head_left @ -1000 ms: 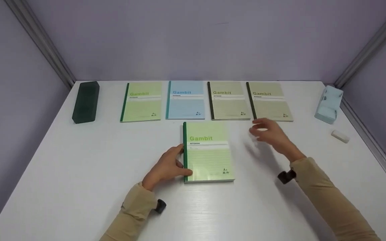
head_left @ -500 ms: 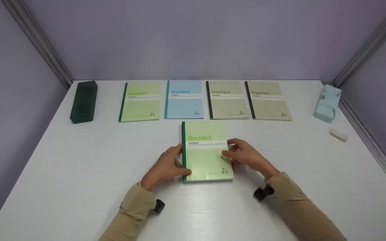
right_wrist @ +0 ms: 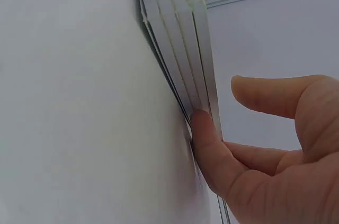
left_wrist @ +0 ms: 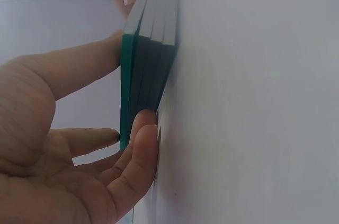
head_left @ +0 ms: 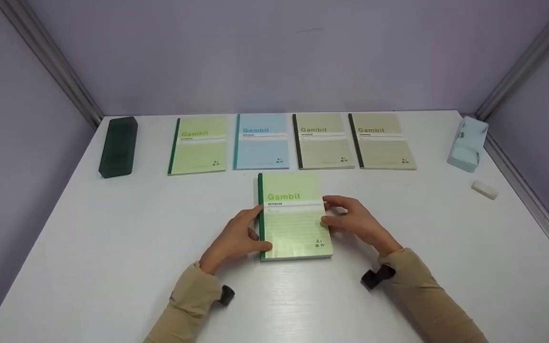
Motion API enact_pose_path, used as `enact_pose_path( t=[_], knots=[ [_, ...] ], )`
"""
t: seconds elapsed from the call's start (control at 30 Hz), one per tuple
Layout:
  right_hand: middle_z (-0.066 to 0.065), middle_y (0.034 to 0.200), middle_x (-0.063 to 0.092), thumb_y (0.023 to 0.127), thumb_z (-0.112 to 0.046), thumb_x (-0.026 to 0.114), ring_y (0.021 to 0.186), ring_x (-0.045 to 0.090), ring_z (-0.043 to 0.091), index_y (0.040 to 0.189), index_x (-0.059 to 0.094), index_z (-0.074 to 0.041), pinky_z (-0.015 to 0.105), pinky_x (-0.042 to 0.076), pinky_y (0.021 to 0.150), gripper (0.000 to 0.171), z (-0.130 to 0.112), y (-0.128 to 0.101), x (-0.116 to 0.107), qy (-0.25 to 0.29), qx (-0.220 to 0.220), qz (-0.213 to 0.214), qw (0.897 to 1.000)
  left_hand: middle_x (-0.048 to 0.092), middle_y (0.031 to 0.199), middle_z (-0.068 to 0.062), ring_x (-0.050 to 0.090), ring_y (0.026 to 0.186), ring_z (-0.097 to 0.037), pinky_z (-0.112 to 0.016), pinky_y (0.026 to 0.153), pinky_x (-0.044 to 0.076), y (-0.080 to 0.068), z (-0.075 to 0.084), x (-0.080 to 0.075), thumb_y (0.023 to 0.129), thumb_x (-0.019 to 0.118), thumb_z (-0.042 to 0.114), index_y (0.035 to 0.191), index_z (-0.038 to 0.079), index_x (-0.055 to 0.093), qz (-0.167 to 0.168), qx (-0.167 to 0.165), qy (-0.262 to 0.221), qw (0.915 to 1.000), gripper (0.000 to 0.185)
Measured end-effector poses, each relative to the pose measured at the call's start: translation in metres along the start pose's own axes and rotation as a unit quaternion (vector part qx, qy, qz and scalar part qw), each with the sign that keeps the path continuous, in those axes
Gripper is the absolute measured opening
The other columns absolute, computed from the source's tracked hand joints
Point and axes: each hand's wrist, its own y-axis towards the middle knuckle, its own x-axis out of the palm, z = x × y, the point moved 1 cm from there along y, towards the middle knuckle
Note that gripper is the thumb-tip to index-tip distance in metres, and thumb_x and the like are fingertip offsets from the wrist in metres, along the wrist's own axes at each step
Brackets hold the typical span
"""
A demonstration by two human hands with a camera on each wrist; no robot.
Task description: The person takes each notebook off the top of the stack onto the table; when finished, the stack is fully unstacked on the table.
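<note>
A stack of green Gambit notebooks (head_left: 294, 216) lies flat near the middle of the table (head_left: 112, 247), just in front of the row along the far edge. The left hand (head_left: 238, 237) grips the stack at its dark green spine, fingers curled against the bound edge (the left wrist view shows a fingertip tucked under the bottom notebook). The right hand (head_left: 354, 223) grips the opposite, open-page edge, thumb above and a finger pressed against the lower pages.

In the far row lie a green notebook (head_left: 198, 145), a blue notebook (head_left: 261, 141) and two beige notebooks (head_left: 324, 141) (head_left: 381, 141), side by side. A dark green case (head_left: 118, 146) lies near the far left corner; a pale blue object (head_left: 467, 144) and a white eraser (head_left: 484, 189) sit by the right edge.
</note>
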Motion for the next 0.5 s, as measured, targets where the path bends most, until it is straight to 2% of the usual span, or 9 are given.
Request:
enact_pose_path(
  t=[0.1, 0.27, 0.37, 0.5],
  knots=[
    [0.017, 0.137, 0.049, 0.084, -0.011, 0.071, 0.115, 0.053, 0.031, 0.142, 0.044, -0.002, 0.036, 0.049, 0.089, 0.065, 0.0, -0.001, -0.0016, -0.001, -0.016, 0.001, 1.0, 0.041, 0.142, -0.011, 0.055, 0.083, -0.014, -0.031, 0.073, 0.046, 0.0, -0.0003, -0.0001, 0.077, 0.082, 0.021, 0.151, 0.009, 0.029, -0.001, 0.003, 0.007, 1.0, 0.092],
    [0.017, 0.138, 0.049, 0.081, -0.008, 0.073, 0.12, 0.049, 0.031, 0.143, 0.043, -0.003, 0.041, 0.043, 0.096, 0.07, 0.0006, 0.0004, -0.0023, -0.003, -0.029, 0.002, 1.0, 0.047, 0.135, -0.011, 0.053, 0.081, -0.015, -0.03, 0.071, 0.045, 0.0005, 0.0006, -0.0006, 0.077, 0.081, 0.02, 0.151, 0.007, 0.028, -0.003, 0.01, 0.012, 0.9999, 0.092],
    [0.018, 0.135, 0.051, 0.079, -0.005, 0.074, 0.121, 0.046, 0.029, 0.144, 0.042, -0.002, 0.04, 0.039, 0.097, 0.073, 0.0025, 0.0027, -0.0016, -0.009, -0.039, 0.002, 0.999, 0.051, 0.129, -0.011, 0.052, 0.08, -0.015, -0.03, 0.071, 0.044, -0.0003, 0.0007, -0.0003, 0.076, 0.082, 0.02, 0.15, 0.004, 0.029, -0.005, 0.02, 0.014, 0.9997, 0.093],
    [0.017, 0.135, 0.052, 0.078, -0.003, 0.075, 0.119, 0.047, 0.027, 0.144, 0.042, -0.001, 0.036, 0.041, 0.093, 0.074, 0.0057, 0.0047, -0.0011, -0.017, -0.043, 0.004, 0.999, 0.05, 0.13, -0.011, 0.05, 0.08, -0.016, -0.031, 0.072, 0.043, -0.0016, 0.0003, 0.0005, 0.075, 0.083, 0.022, 0.15, 0.002, 0.029, -0.009, 0.037, 0.01, 0.9992, 0.094]
  ],
)
